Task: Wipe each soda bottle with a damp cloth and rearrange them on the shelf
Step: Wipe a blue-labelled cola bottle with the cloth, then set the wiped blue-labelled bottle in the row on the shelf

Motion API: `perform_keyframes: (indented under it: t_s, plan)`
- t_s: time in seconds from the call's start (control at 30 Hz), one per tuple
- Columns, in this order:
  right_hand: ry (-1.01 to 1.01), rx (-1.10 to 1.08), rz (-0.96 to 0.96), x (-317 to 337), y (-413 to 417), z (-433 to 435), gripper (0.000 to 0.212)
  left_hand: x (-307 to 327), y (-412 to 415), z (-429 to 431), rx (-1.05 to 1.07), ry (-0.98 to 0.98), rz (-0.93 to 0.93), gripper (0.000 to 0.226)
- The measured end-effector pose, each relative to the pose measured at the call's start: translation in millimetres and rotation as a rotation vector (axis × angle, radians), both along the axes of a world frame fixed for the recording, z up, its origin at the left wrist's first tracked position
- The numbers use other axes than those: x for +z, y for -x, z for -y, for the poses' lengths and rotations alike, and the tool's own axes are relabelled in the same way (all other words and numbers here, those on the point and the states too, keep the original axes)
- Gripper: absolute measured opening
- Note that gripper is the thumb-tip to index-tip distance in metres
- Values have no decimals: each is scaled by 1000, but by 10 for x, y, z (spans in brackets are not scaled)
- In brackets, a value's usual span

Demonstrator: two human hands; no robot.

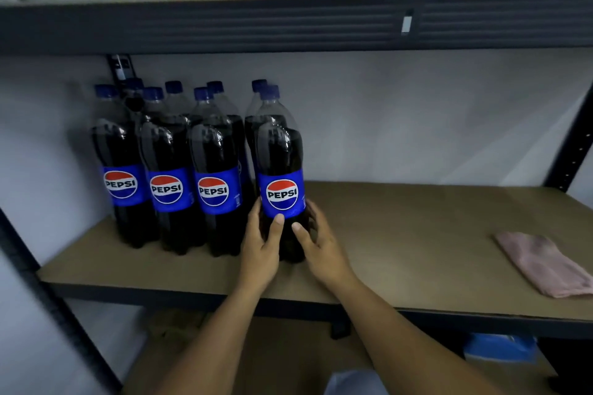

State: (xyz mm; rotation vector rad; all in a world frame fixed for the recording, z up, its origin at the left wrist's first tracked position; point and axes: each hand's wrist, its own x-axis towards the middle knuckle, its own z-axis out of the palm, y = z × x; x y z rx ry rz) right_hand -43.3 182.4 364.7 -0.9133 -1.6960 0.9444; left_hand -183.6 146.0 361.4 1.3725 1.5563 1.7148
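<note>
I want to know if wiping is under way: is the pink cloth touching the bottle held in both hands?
Apart. The head view shows the cloth lying far right on the shelf, bare board between it and the bottle.

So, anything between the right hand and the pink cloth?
Nothing visible. The right hand and left hand grip the front-right bottle; only bare shelf board lies between there and the cloth at the right end.

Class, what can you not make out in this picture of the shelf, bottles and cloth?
Head view:
Rear bottles: labels and count hidden by the front row.
Held bottle: lower part covered by left hand and right hand.
Pink cloth: corner cut off by the right edge; dampness unreadable.
</note>
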Motion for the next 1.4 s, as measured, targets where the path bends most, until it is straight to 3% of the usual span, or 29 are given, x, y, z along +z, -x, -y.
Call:
perform_keyframes:
  t_s: [0.13, 0.23, 0.33, 0.63, 0.93, 1.07, 1.23, 1.4]
  plan:
    - [2, 33, 18, -51, 130, -46, 57, -1, 59, 71, 69, 34, -118, 69]
    - [13, 36, 42, -94, 203, -94, 68, -10, 75, 92, 102, 33, -80, 67]
    - [38, 54, 41, -83, 223, -102, 64, -11, 73, 120, 137, 33, -45, 65]
    - [99, 81, 1, -139, 226, -140, 65, -87, 84, 106, 324, 75, -182, 71]
    - [83, 48, 57, -88, 234, -50, 65, -78, 68, 136, 392, 85, -186, 60]
    - [159, 37, 35, -72, 152, -62, 55, -23, -41, 214, 430, 19, -166, 45]
    - [179, -14, 133, 47, -268, -153, 40, 2, -258, 124, 254, -112, -294, 13]
    - [117, -258, 332, 195, -1292, -254, 30, 93, -1017, -156, -118, 109, -288, 15]
